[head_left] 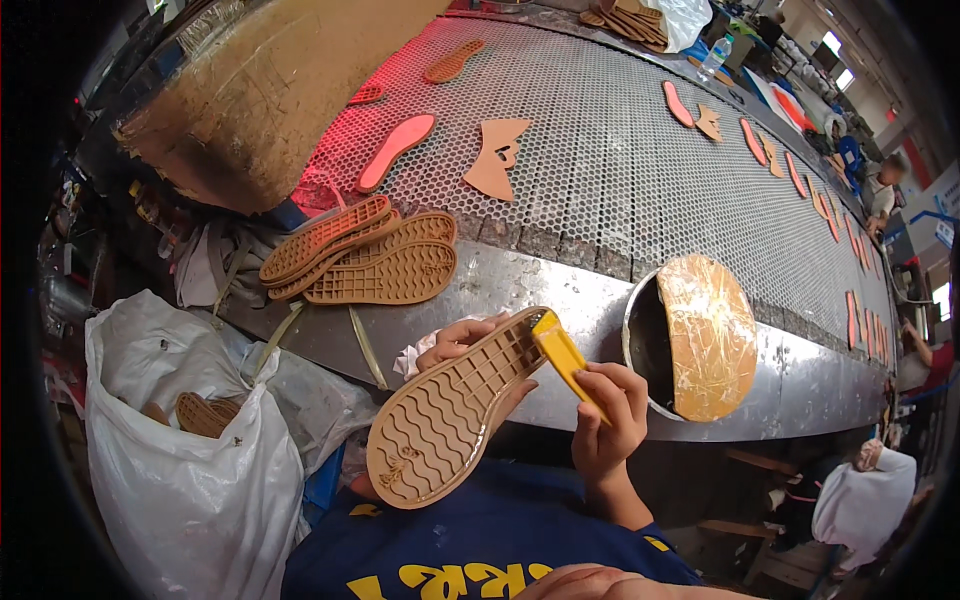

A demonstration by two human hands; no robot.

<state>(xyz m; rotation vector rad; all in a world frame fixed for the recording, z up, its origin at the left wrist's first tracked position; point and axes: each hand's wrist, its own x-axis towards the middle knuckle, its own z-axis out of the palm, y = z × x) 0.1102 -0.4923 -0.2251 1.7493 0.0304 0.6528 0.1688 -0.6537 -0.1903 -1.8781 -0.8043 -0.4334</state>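
Observation:
In front of my chest I hold a tan shoe sole (425,440), tilted, its wavy and gridded tread facing up toward me. My left hand (460,340) grips it from behind, with much of the palm and fingers hidden by the sole. A yellow flat-handled tool (568,362) is pinched in my right hand (612,415), and its tip meets the rim at the sole's upper right end. The rim looks glossy there. Just right of that hand stands a round metal pot (632,335), half covered by a tan taped lid (710,340).
Several brown soles (380,270) are stacked on the metal ledge (520,275). Beyond it, a mesh conveyor (590,130) carries pink-faced soles (398,150) and a tan cutout piece (497,160). A tan board (260,110) overhangs the left; a white sack (190,470) holds more soles.

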